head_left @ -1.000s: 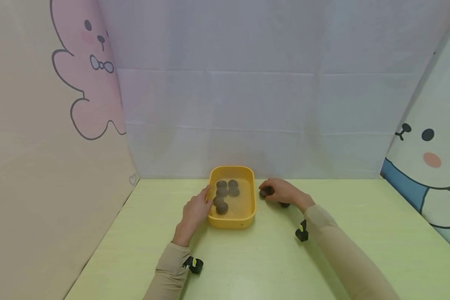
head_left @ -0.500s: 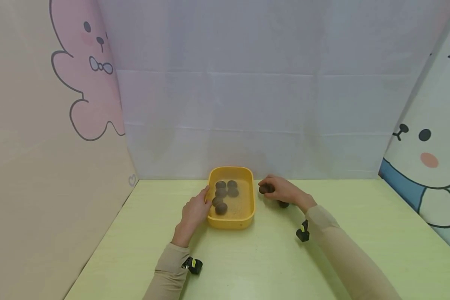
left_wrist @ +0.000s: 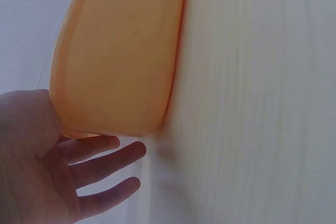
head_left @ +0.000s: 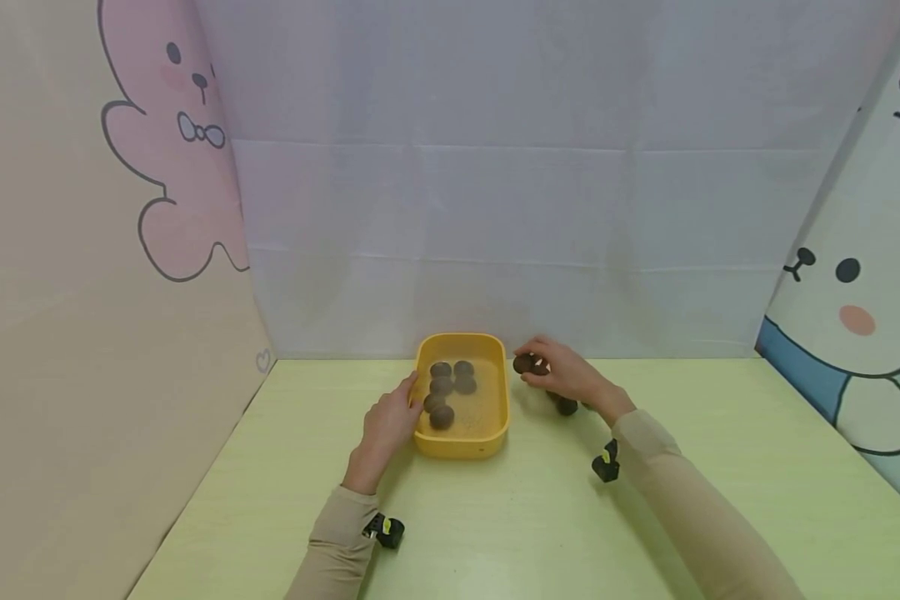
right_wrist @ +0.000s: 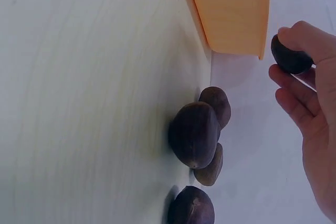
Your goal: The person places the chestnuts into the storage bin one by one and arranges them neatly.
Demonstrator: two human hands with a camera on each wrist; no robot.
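Observation:
My left hand (head_left: pixel 390 421) holds the left rim of a yellow plastic bin (head_left: pixel 461 448). In the left wrist view its lower fingers (left_wrist: pixel 107 169) hang spread beside the bin's wall, and the thumb is hidden. Several dark brown chestnuts (head_left: pixel 442 417) lie on the left side of the bin's floor. Just right of the bin, my right hand (head_left: pixel 567 373) pinches a chestnut (right_wrist: pixel 290 59) between thumb and fingertips, raised off the table at about rim height. Below this hand, more chestnuts (right_wrist: pixel 194 135) lie on the table, partly covered by it in the head view.
The pale yellow-green table (head_left: pixel 495 525) ends at a white cloth backdrop (head_left: pixel 450 208) right behind the bin. Side panels with cartoon animals stand left and right. A small black camera (head_left: pixel 606 462) is strapped to each wrist.
My right hand has lifted its chestnut up from the table and slightly left, toward the bin's right rim. The left hand and the bin have stayed in place.

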